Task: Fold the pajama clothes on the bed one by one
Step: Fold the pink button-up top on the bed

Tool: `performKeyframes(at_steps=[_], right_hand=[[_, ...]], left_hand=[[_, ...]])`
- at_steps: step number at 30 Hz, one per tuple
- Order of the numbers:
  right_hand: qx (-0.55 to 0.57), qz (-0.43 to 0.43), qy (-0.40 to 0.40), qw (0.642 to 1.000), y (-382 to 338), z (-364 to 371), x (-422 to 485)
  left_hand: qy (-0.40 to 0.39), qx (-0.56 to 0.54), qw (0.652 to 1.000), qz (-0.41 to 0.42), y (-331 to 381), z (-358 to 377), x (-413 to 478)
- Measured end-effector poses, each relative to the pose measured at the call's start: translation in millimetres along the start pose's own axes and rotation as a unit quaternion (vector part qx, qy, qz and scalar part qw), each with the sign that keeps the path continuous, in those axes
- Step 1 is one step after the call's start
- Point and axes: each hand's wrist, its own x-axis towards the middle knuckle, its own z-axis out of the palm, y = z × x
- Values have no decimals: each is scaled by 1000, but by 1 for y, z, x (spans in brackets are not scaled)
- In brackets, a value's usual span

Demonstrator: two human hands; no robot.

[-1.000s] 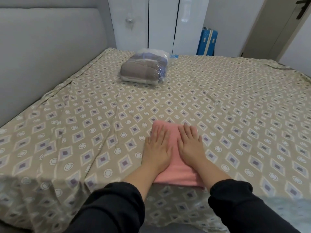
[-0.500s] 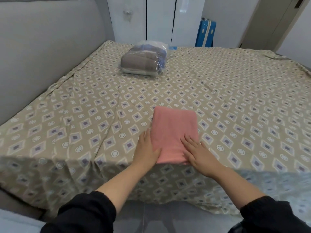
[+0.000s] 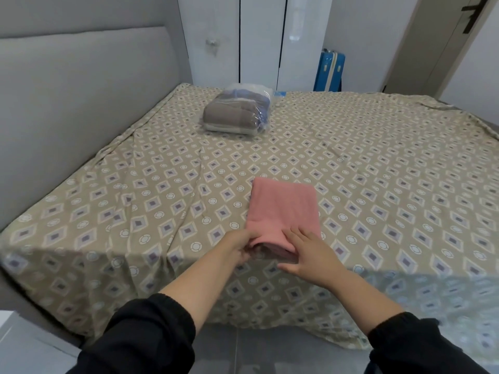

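Two hands meet at the near end of the folded pink pajama piece (image 3: 283, 209), which lies on the patterned bed sheet (image 3: 162, 184) close to the bed's near edge. The left hand (image 3: 237, 245) pinches the near left corner, fingers curled over the layers and raising them slightly. The right hand (image 3: 310, 255) lies on the near right corner with fingers fairly straight; I cannot tell whether its thumb is tucked beneath.

To do this step well, both hands should catch every layer together and move evenly, so the stack does not slide apart.

The pink cloth looks soft, matte and fairly thick, a neat rectangle. The sheet is thin and wrinkled, printed with diamonds and circles. Far back sits a glossy plastic-wrapped bundle (image 3: 237, 112).
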Motion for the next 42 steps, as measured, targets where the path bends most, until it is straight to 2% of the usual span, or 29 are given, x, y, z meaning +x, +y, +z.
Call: performKeyframes(at_steps=[6, 8, 10, 11, 12, 13, 15, 16, 17, 18, 19, 20, 21, 23, 24, 27, 30, 33, 38, 42], right_hand=[[4, 7, 96, 995, -6, 15, 12], [-5, 24, 98, 995, -14, 5, 15], [13, 41, 68, 997, -12, -8, 20], [23, 40, 55, 997, -7, -16, 23], [36, 34, 44, 998, -3, -24, 27], [58, 28, 30, 997, 1, -32, 30], [99, 23, -12, 995, 4, -47, 34], [110, 25, -37, 993, 3, -54, 36], [113, 28, -61, 991, 0, -60, 38], [115, 33, -79, 990, -1, -64, 41], [116, 33, -88, 989, -1, -68, 44], [113, 30, -93, 989, 1, -71, 48], [108, 29, -97, 989, 4, -76, 53], [112, 34, -95, 989, 11, -89, 65], [116, 36, -74, 990, 14, -96, 74], [111, 50, 48, 991, 21, -117, 108], [81, 53, 103, 990, 33, -137, 155], [77, 35, 111, 990, 46, -164, 191], [35, 21, 46, 998, 52, -204, 216], [20, 36, -15, 999, 56, -250, 208]], left_hand=[[-16, -67, 997, -41, 11, 3, -12], [-11, -59, 998, -33, 14, 2, -18], [12, 37, 998, 50, 17, -3, -23], [29, 124, 984, 122, 19, -8, -24], [38, 229, 949, 213, 21, -12, -27], [37, 348, 885, 307, 23, -14, -30], [21, 572, 691, 442, 27, -11, -30], [9, 656, 594, 465, 27, -6, -27], [4, 714, 516, 473, 26, -1, -20], [6, 746, 461, 480, 25, 4, -12], [13, 761, 434, 482, 23, 8, -4], [25, 759, 436, 483, 22, 13, -1], [41, 741, 468, 480, 24, 16, 4], [51, 695, 552, 458, 40, 22, 11], [48, 670, 580, 460, 52, 25, 15], [44, 597, 637, 486, 98, 37, 31], [20, 550, 684, 478, 148, 53, 52], [17, 540, 691, 480, 191, 67, 75], [52, 563, 676, 473, 232, 89, 81], [40, 617, 656, 433, 271, 117, 50]])
